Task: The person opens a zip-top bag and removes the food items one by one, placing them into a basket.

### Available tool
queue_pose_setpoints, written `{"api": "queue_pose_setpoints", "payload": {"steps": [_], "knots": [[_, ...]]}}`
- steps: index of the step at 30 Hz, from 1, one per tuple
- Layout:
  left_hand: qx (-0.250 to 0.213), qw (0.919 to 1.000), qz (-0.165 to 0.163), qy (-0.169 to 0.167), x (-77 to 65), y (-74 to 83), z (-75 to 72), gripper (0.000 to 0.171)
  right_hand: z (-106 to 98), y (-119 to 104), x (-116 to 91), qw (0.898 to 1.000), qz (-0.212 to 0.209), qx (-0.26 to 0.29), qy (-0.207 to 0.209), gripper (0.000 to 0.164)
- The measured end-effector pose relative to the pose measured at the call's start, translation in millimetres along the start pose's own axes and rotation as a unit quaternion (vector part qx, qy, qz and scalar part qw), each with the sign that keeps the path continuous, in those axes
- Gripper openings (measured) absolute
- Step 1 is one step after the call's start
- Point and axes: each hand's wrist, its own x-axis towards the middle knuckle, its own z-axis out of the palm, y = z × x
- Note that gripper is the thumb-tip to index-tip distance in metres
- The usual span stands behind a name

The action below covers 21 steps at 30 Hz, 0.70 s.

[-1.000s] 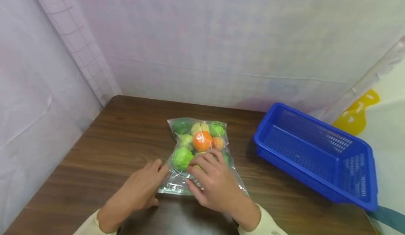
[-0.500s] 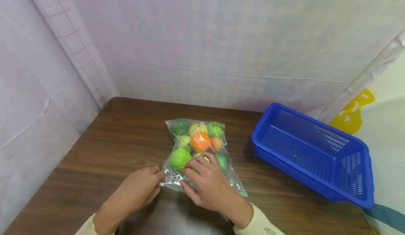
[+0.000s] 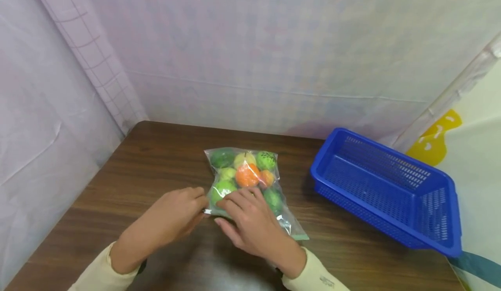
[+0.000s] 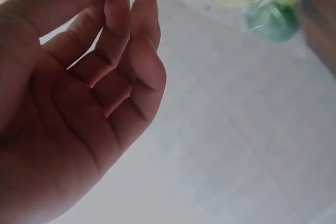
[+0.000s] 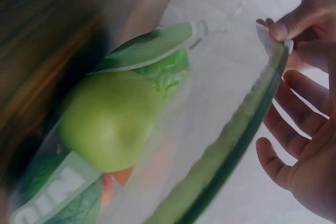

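Observation:
A clear zip bag (image 3: 292, 226) lies on the table, filled with several fruits and vegetables. An orange (image 3: 247, 175) shows near its middle; a green apple (image 5: 110, 121) shows through the plastic in the right wrist view. My left hand (image 3: 176, 208) pinches the bag's near left corner, beside the white end of the zip. My right hand (image 3: 252, 223) grips the near edge, fingers bent over the bag and thumb below the edge. In the right wrist view the green zip strip (image 5: 231, 135) runs up to a pinching thumb (image 5: 281, 31).
A blue plastic basket (image 3: 338, 130) with perforated sides stands on the right of the brown wooden table (image 3: 164, 160). Pale cloth (image 3: 250, 65) hangs behind the table and along its left side. A yellow shape (image 3: 432, 145) shows on the cloth behind the basket.
My left hand has moved up and right onto the corner, and the near left edge of the bag has shifted away from me. My right hand has slid slightly left.

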Motion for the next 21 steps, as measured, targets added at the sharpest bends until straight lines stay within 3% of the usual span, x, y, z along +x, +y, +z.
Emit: {"api": "queue_pose_setpoints", "payload": {"steps": [4, 11, 16, 21], "knots": [[0.011, 0.9998, 0.012, -0.011, 14.2, -2.0, -11.0, 0.016, 1, 2, 9, 1.000, 0.010, 0.000, 0.025, 0.017], [0.037, 0.9990, 0.023, 0.009, 30.0, -3.5, -19.2, 0.017, 0, 8, 17, 0.998, 0.027, 0.009, 0.050, 0.013], [0.028, 0.9995, 0.005, 0.012, 40.0, -0.2, -25.0, 0.026, -2, 15, 21, 0.997, 0.038, 0.025, 0.063, 0.013], [-0.014, 0.9996, -0.026, -0.001, 48.9, 2.0, -33.3, 0.022, -4, 20, 23, 0.994, 0.054, 0.040, 0.081, 0.011]]}}
